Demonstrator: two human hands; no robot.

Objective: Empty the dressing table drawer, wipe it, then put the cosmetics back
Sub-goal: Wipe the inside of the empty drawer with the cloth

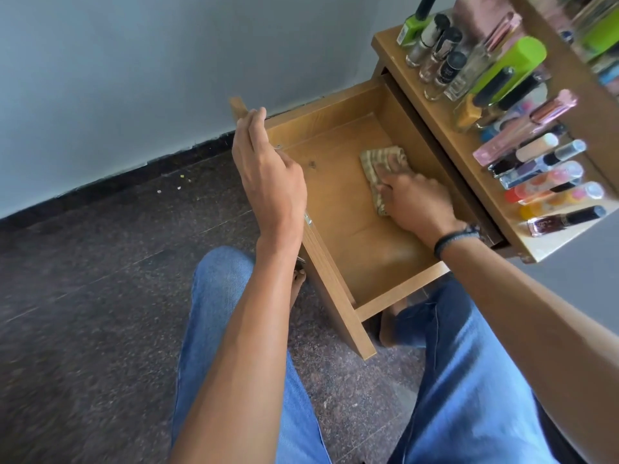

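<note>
Drawer (335, 209) stands pulled fully out of the dressing table, between your knees, its wooden bottom bare apart from a striped cloth (382, 159). Your right hand (415, 202) is down inside it, towards the side nearest the table, with the fingers bent and held close together. They press and grip the near end of the cloth against the bottom, while its far end lies spread beyond your fingertips. Your left hand (271, 182) sits on the top edge of the drawer's front panel, near its far end. Its fingers are together and curled over that edge, though the thumb's hold cannot be made out.

All the cosmetics (536, 169) are up on the surface (442, 115) to your right: nail polish bottles, tubes and small glass bottles crowded side by side. A dark band (452, 239) circles your right wrist. Your legs, in blue jeans (469, 380), straddle the drawer above a dark speckled floor (100, 296).
</note>
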